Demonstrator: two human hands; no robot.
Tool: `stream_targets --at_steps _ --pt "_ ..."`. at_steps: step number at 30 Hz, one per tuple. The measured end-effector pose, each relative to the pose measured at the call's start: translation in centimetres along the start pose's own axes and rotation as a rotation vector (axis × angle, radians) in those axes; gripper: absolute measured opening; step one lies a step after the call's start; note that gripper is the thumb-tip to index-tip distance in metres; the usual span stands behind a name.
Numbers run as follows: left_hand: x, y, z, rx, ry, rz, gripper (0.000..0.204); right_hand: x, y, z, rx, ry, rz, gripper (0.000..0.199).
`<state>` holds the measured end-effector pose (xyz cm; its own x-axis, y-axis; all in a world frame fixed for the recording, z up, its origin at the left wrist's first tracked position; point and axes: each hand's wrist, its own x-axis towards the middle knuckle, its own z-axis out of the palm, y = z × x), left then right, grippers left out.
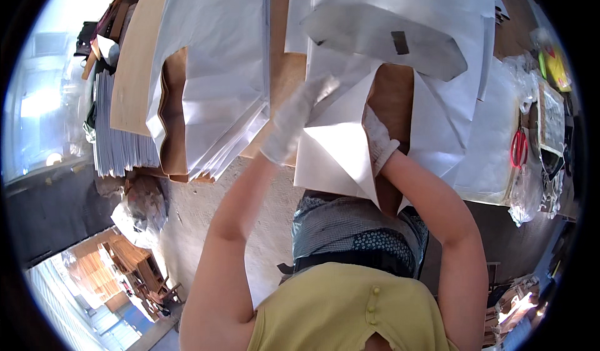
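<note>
A white paper bag with a brown inside [334, 157] lies in front of me, its bottom end spread into folded triangles. My right hand [379, 140], in a white glove, reaches into the bag's brown opening, and its fingers are mostly hidden there. Beside the bag's left flap is my left hand [290, 123], also in a white glove. It is smeared by motion, so its fingers cannot be read. Just beyond the opening lies a pale grey elongated panel [369, 33] with a small dark rectangle on it.
A pile of white paper bags [219, 70] lies left on the wooden table [134, 95], the top one showing brown inside. Further left stands a stack of thin sheets [115, 126]. Red-handled scissors [519, 148] and clear plastic [525, 191] are at the right edge.
</note>
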<state>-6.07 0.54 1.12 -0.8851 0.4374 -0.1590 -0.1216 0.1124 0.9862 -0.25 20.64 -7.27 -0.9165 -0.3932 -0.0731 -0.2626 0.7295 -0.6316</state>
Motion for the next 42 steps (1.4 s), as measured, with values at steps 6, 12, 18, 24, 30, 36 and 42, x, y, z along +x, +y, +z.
stream_targets --at_steps 6,12,18,24,30,36,42 --pt "-1.0 -0.3 4.4 0.642 0.193 0.234 0.060 0.2 -2.5 -3.9 0.117 -0.095 0.116 0.068" --pt "-1.4 -1.2 4.3 0.815 0.210 0.298 0.077 -4.3 -3.5 -14.7 -0.103 0.411 -0.205 0.030" --pt "-0.9 -1.6 5.3 1.008 0.189 0.298 0.077 -12.3 -1.1 -10.3 -0.371 0.132 -0.199 0.038" --pt "-1.1 -1.3 5.5 1.118 0.131 0.314 0.076 -12.5 -2.2 -8.6 -0.080 -0.210 -0.589 0.049" --pt "0.8 -0.5 8.2 1.263 0.058 0.280 0.080 -11.5 -1.9 -8.7 -0.069 -0.200 -0.643 0.045" --pt "2.7 0.7 9.0 1.141 0.074 0.409 0.082 -9.4 -0.4 -11.3 -0.222 0.098 -0.686 0.044" --pt "-2.2 0.5 7.2 1.189 0.083 0.361 0.085 -11.7 1.7 -12.7 -0.508 0.252 0.008 0.074"
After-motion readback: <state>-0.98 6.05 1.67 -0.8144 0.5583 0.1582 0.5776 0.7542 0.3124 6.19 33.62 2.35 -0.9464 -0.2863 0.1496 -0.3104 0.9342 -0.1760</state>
